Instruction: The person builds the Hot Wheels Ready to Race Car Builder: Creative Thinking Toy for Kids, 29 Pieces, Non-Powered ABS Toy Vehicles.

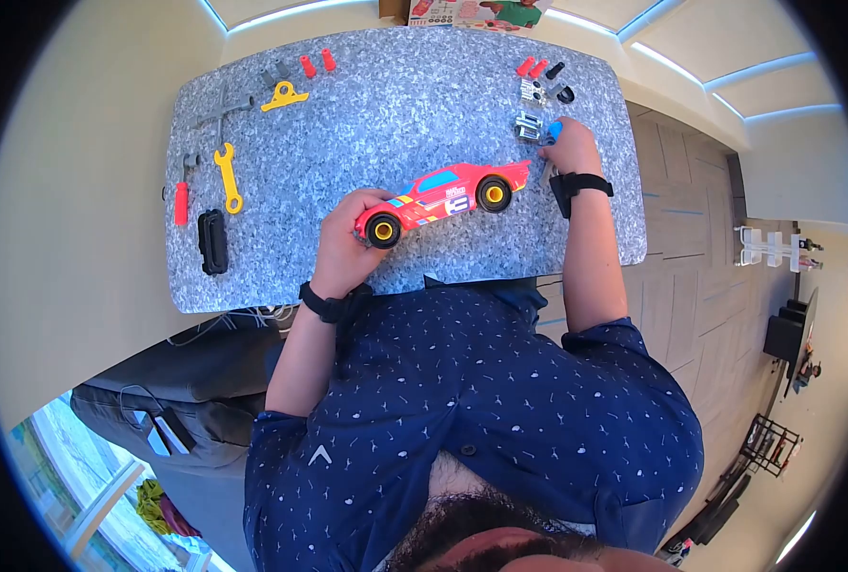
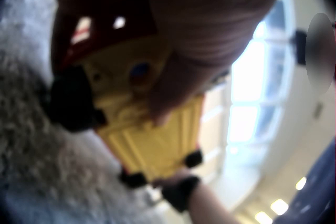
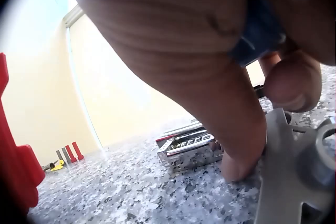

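Observation:
My left hand [image 1: 341, 250] grips the front end of a red toy race car [image 1: 434, 202], held up over the table with its side showing. In the left wrist view the car's yellow underside [image 2: 152, 148] faces the camera, with fingers lying across it. At the table's right side, my right hand [image 1: 576, 153] pinches a small blue piece [image 1: 555, 132], partly hidden by the fingers. A chrome toy engine part [image 1: 528, 128] lies beside those fingertips. In the right wrist view a grey plastic part [image 3: 281, 174] lies close by the fingers.
More chrome and black parts [image 1: 533, 92] and red pieces [image 1: 533, 68] lie at the back right. Along the left are a yellow wrench [image 1: 227, 178], a grey hammer-like tool [image 1: 222, 112], a red-handled tool [image 1: 181, 202], a black part [image 1: 212, 242] and a yellow piece [image 1: 284, 96].

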{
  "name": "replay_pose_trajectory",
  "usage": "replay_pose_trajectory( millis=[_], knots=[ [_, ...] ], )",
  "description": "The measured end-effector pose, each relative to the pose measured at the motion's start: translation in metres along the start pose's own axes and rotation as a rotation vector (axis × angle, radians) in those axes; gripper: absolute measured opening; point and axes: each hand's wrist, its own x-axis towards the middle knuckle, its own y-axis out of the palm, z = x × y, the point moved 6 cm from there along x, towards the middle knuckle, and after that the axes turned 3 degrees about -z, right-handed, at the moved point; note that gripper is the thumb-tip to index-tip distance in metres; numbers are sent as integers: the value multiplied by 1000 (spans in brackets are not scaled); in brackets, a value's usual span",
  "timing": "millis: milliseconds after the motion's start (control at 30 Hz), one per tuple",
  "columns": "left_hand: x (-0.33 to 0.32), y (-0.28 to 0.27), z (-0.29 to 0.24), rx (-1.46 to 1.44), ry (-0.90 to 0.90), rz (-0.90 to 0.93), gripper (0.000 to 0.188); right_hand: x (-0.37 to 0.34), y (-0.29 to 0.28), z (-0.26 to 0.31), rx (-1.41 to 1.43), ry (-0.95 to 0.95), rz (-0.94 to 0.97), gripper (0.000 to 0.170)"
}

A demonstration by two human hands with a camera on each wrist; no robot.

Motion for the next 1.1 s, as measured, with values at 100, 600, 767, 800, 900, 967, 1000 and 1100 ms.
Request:
replay_pose_trajectory(
  millis=[100,600,767,800,900,967,1000,1100],
  knots=[
    [0,0,1,13,9,2,33,-1,-6,7,-15,16,50,54],
    [-4,-4,-19,-111,193,46,60,-65,-70,50,1268,-105,-4,23],
    [-8,-2,-10,-191,189,35,58,-96,-81,78,1389,-251,78,24],
    [-7,-2,-10,-181,194,21,57,-103,-83,85,1405,-263,86,24],
    [-7,-1,-12,-164,207,-16,55,-130,-90,123,1380,-328,131,19],
    [-8,0,-12,-163,211,-33,54,-153,-82,153,1407,-346,225,17],
    [-8,0,-12,-167,211,-39,54,-161,-76,167,1420,-353,272,16],
    [-9,2,-12,-178,210,-51,54,-174,-64,197,998,-591,220,18]
  ],
)
